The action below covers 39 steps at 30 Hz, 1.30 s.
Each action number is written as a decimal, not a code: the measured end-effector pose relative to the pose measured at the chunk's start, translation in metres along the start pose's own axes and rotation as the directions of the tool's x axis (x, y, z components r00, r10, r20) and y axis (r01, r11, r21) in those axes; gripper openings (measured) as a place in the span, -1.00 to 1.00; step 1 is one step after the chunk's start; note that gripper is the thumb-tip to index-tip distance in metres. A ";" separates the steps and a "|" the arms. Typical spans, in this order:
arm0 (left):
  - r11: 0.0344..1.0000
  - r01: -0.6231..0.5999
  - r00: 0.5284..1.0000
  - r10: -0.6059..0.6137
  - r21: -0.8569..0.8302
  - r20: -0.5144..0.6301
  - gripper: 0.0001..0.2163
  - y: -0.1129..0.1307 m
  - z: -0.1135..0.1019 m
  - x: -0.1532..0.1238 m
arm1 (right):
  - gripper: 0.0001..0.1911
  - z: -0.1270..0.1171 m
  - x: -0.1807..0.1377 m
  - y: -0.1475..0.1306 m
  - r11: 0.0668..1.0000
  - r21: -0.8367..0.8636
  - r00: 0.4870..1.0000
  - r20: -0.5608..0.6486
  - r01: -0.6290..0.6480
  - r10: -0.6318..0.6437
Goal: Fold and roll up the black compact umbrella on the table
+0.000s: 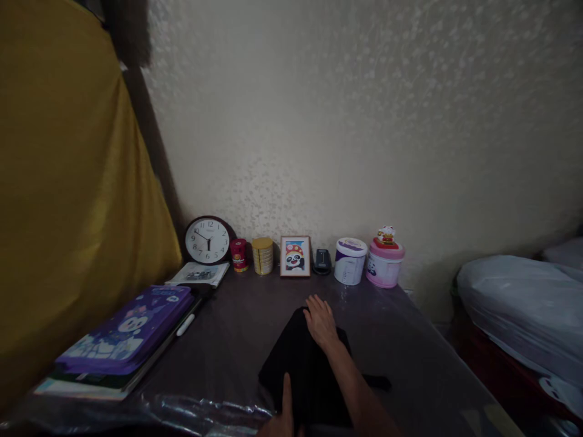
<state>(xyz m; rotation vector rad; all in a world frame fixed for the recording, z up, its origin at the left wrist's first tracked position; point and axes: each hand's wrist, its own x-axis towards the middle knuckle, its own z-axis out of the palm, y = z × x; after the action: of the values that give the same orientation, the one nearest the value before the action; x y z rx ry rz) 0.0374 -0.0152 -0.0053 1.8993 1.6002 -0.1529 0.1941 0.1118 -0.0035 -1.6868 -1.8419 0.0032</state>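
A black cloth item (296, 364), flat and folded-looking, lies on the table in front of me. A dark strap or strip (377, 381) sticks out on its right side. I cannot tell if it is a bag or a garment. My right hand (321, 321) rests flat on its far edge, fingers stretched forward and holding nothing. Low in the view, my left hand (283, 416) touches the near left part of the cloth with one finger stretched out. Its other fingers are mostly hidden at the bottom edge of the picture.
Along the wall stand a clock (208, 241), a red can (239, 255), a yellow-lidded can (263, 256), a panda picture frame (295, 257), a small dark device (322, 261), a white tub (350, 262) and a pink tub (385, 266). A purple case (132, 328) and white pen (185, 325) lie left.
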 end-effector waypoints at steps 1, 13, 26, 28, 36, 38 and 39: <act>1.000 0.005 1.000 -0.005 -0.004 0.001 -0.35 0.000 0.001 0.000 | -0.65 -0.001 -0.003 -0.006 1.000 -0.008 1.000 -0.024 -0.011 0.010; 0.996 -0.078 0.997 0.078 0.047 0.017 -0.58 -0.007 0.003 0.002 | -0.67 -0.016 -0.086 -0.096 0.889 0.448 0.819 0.473 0.093 -0.324; 0.996 -0.088 0.989 0.089 0.016 -0.116 -0.38 -0.009 0.008 -0.012 | -0.67 -0.049 -0.136 0.053 0.820 0.336 0.862 -0.042 -0.464 0.505; 0.995 -0.099 0.986 0.100 0.010 -0.134 -0.38 -0.010 0.009 -0.013 | -0.66 -0.046 -0.138 0.056 0.798 0.357 0.852 -0.010 -0.486 0.524; 0.992 -0.128 0.978 0.126 -0.001 -0.168 -0.38 -0.013 0.014 -0.011 | -0.64 -0.052 -0.121 0.053 0.739 0.441 0.831 0.033 -0.510 0.555; 0.992 -0.123 0.978 0.120 -0.007 -0.173 -0.38 -0.013 0.013 -0.011 | -0.62 -0.056 -0.118 0.052 0.708 0.470 0.823 0.073 -0.527 0.564; 0.993 -0.117 0.978 0.114 -0.006 -0.176 -0.39 -0.013 0.013 -0.012 | -0.61 -0.057 -0.116 0.051 0.696 0.480 0.817 0.082 -0.535 0.571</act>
<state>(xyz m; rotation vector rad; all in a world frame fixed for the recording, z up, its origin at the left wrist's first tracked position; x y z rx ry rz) 0.0262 -0.0311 -0.0148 2.0344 1.5928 0.0792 0.2627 -0.0060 -0.0300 -1.7619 -1.0735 0.6033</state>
